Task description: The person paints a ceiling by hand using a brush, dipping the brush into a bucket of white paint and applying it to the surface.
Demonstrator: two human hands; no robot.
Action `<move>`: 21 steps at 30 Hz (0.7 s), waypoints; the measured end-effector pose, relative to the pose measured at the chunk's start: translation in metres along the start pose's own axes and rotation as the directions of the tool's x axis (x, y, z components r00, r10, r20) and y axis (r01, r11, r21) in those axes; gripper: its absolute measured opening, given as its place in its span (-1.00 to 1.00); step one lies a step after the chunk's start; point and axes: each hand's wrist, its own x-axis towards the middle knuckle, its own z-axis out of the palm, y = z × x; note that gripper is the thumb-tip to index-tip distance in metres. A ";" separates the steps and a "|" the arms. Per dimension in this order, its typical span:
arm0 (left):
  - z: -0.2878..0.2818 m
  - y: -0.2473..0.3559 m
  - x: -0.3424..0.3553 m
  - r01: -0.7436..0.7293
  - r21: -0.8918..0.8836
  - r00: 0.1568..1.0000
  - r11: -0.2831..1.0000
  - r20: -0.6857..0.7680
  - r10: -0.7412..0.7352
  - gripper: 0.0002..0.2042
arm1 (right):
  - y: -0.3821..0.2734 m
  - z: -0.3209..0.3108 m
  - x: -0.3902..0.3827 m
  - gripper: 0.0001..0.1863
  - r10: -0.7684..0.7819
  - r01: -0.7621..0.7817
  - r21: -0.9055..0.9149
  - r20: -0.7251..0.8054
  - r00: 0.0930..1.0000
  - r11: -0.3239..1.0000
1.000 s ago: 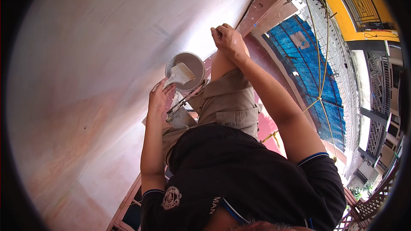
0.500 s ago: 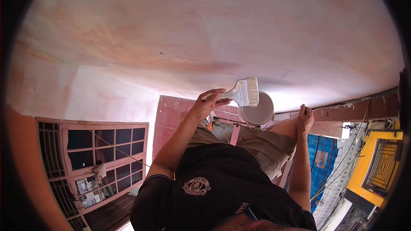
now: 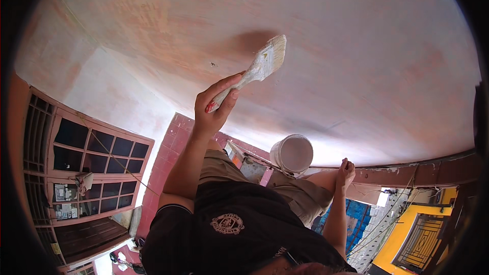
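At far L, pink-framed window. Next, L hand gripping flat paintbrush by handle, bristles up & to R, v. nr blotchy wall; can't tell if touching. Then whitish bucket, just beyond khaki shorts. R hand just R of bucket, fingers curled closed. Far R, yellow bldg.

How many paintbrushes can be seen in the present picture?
1: the paintbrush in the left hand, above and to the left of the bucket in the picture. Others may be hidden from view.
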 end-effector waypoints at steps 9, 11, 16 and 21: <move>-0.050 -0.029 0.020 0.076 0.184 0.966 0.980 -0.259 -0.027 -0.70 | 0.016 -0.001 -0.001 -0.65 0.005 -0.003 -0.057 0.036 0.999 0.998; -0.080 -0.039 0.024 0.148 0.178 0.919 0.973 -0.389 -0.069 -0.69 | 0.013 0.000 0.000 -0.64 -0.020 0.023 -0.075 0.038 0.999 0.997; -0.124 -0.048 0.042 0.196 0.370 0.834 0.908 -0.549 0.044 -0.70 | 0.015 0.007 0.001 -0.67 -0.037 0.037 -0.019 -0.001 0.999 0.999; -0.066 -0.055 0.046 0.073 0.564 0.848 0.823 -0.470 0.247 -0.72 | 0.021 0.006 0.003 -0.67 0.016 -0.015 -0.048 0.015 1.000 0.999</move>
